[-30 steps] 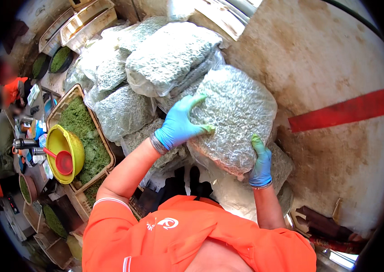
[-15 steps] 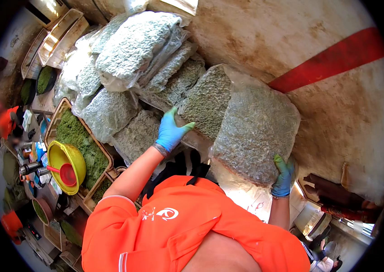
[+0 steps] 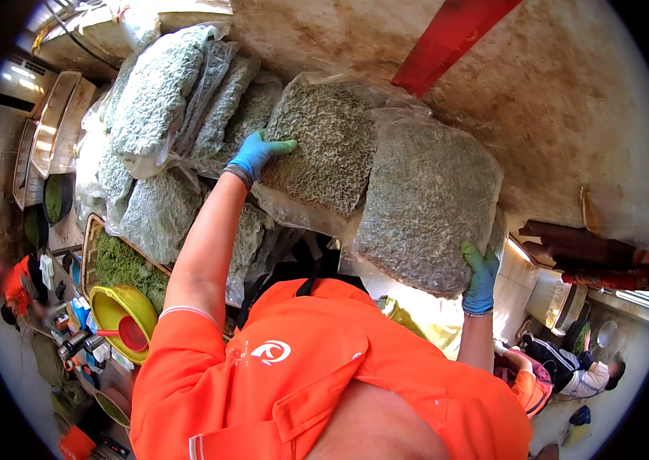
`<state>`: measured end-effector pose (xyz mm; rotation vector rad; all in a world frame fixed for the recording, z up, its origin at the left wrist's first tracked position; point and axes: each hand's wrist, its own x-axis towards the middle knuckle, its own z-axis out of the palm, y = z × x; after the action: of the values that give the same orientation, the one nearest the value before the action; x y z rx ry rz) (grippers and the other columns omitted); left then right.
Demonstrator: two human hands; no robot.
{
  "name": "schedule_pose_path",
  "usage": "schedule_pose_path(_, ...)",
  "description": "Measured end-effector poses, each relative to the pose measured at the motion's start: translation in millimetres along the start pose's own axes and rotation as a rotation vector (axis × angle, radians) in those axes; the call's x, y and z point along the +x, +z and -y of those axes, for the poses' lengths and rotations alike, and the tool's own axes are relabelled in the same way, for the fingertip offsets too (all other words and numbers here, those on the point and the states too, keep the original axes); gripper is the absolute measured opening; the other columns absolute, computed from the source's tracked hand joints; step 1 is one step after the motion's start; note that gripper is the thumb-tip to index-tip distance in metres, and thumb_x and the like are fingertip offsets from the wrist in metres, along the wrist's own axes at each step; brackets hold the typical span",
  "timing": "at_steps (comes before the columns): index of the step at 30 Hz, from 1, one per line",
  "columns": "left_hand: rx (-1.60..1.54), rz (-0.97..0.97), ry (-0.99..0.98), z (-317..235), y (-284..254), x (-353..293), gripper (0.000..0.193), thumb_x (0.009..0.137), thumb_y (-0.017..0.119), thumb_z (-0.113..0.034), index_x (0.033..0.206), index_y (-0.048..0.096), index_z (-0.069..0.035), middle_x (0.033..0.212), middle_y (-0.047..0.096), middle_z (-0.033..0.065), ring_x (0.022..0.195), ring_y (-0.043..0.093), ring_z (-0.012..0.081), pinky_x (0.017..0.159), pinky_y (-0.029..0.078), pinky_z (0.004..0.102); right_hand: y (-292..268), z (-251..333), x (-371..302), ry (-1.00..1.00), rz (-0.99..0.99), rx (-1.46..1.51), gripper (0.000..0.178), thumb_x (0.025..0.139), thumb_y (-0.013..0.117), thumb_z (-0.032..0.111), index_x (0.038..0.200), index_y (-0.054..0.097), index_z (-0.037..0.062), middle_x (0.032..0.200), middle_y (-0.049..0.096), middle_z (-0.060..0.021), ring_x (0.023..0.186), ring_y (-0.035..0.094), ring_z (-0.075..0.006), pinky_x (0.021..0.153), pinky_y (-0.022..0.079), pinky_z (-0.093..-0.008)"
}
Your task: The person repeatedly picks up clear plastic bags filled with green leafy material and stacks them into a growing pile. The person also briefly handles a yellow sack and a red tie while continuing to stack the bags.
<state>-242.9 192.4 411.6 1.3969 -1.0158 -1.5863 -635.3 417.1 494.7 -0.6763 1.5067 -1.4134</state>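
The right bag (image 3: 428,203), clear plastic with green stuff pressed inside, lies just in front of the wall (image 3: 570,115); its left edge overlaps or closely meets the middle bag (image 3: 321,146). The right hand (image 3: 481,280), in a blue glove, is on the near right corner of the right bag, thumb and one finger showing; whether they squeeze it, I cannot tell. The left hand (image 3: 255,153) has its thumb laid across the left edge of the middle bag; the other fingers are spread away from it, and their grip is not clear to see.

On the left, other bags (image 3: 156,92) are piled against the middle bag, so this side is tight. At the near edges, only a narrow gap separates the bags from the orange shirt (image 3: 324,360). Further left stand a tray (image 3: 91,253) and a yellow basin (image 3: 106,307).
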Motion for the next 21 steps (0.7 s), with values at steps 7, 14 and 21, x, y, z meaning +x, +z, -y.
schedule_pose_path(7, 0.124, -0.118, 0.011, -46.8, 2.9, -23.1, 0.031, 0.068, 0.077, -0.010, 0.093, 0.064, 0.004, 0.085, 0.067, 0.0090, 0.070, 0.062, 0.0166, 0.072, 0.052, 0.0296, -55.5, -10.1, 0.8, 0.041, -0.087, -0.076, 0.046, 0.076, 0.068, 0.013, 0.116, 0.055, -0.0045, 0.104, 0.061, -0.0059, 0.090, 0.056, -0.0132, 0.082, 0.044, -0.0258)
schedule_pose_path(14, 0.095, -0.254, 0.075, -41.6, -62.5, -15.3, 0.040, 0.069, 0.078, -0.017, 0.099, 0.063, 0.005, 0.091, 0.066, 0.0109, 0.074, 0.062, 0.0175, 0.071, 0.050, 0.0295, -42.0, -27.5, 1.9, -0.014, -0.170, 0.060, 0.045, 0.076, 0.066, 0.010, 0.117, 0.055, -0.0046, 0.105, 0.061, -0.0064, 0.092, 0.056, -0.0151, 0.081, 0.045, -0.0267)
schedule_pose_path(21, 1.034, -0.627, 0.623, -15.0, -50.0, -9.5, 0.076, 0.069, 0.078, -0.031, 0.128, 0.044, 0.003, 0.129, 0.047, 0.0244, 0.114, 0.049, 0.0336, 0.096, 0.039, 0.0399, 37.2, -46.8, 47.5, 0.089, 0.025, 0.042, 0.051, 0.080, 0.067, 0.022, 0.118, 0.053, -0.0080, 0.106, 0.061, -0.0118, 0.095, 0.058, -0.0200, 0.084, 0.045, -0.0302)
